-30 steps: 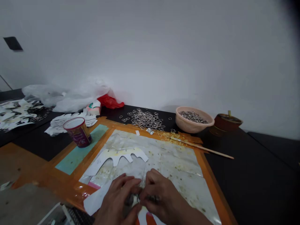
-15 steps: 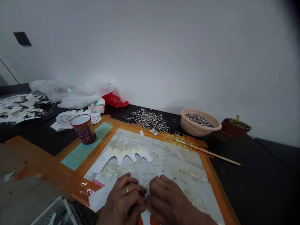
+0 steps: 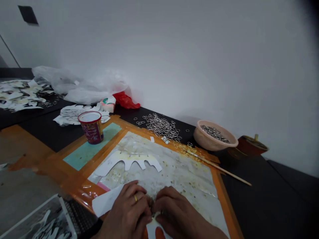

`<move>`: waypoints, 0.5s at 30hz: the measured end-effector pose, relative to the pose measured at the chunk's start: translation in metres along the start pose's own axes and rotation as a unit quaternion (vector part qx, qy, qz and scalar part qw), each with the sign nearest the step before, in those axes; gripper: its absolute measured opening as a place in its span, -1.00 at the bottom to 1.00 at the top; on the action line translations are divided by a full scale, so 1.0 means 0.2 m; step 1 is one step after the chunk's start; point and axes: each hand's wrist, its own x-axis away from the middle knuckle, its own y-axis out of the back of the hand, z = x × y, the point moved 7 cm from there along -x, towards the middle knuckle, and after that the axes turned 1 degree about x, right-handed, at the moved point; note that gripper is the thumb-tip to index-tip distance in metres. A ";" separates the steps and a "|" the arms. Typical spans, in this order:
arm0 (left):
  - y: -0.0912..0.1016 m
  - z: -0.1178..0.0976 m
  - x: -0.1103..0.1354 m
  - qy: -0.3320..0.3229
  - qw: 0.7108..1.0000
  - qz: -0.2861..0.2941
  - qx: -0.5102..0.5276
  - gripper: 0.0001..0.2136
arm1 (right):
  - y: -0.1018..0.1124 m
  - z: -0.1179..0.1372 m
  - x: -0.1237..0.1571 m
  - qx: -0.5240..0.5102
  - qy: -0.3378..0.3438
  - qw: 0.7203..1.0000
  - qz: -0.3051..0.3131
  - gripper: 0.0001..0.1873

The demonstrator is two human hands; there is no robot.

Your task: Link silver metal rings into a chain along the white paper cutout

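My left hand, with a gold band on one finger, curls closed over a white cut-out piece. One end of the piece sticks out to the left, and a notched part shows below the fingertips. My right hand bends its fingers over the same piece, its fingertips close to the left ones. Something small and metallic seems to lie between the fingertips; I cannot make it out. Just beyond my hands, another white cut-out piece with arched notches and yellowish smears lies flat on the stained sheet.
Behind the sheet are a pile of metal rings, a pink bowl of rings and a thin stick. A dark red cup stands left. White pieces lie behind it. An open bin sits lower left.
The view has tilted, so the bin shows more. My right fingertips have shifted slightly left, nearer the left hand, and more of the notched white part shows below them.
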 end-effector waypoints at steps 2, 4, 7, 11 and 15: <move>0.01 -0.01 0.00 0.001 1.000 -0.001 0.006 -0.87 | -0.01 0.00 0.00 -0.005 0.015 1.000 -0.018 -0.85; 0.02 -0.03 -0.01 -0.006 1.000 0.002 0.008 -0.87 | -0.03 0.00 0.00 0.001 0.040 0.999 -0.030 -0.89; 0.04 -0.05 -0.03 -0.013 1.000 0.014 -0.018 -0.88 | -0.05 0.01 -0.01 0.025 0.067 0.996 -0.047 -0.87; 0.02 -0.06 -0.03 -0.042 0.996 0.051 -0.054 -0.88 | -0.05 0.04 -0.01 0.078 0.087 0.992 -0.055 -0.82; 0.01 -0.04 -0.02 -0.051 0.996 0.038 -0.057 -0.88 | -0.05 0.09 0.01 0.125 0.133 0.982 -0.043 -0.75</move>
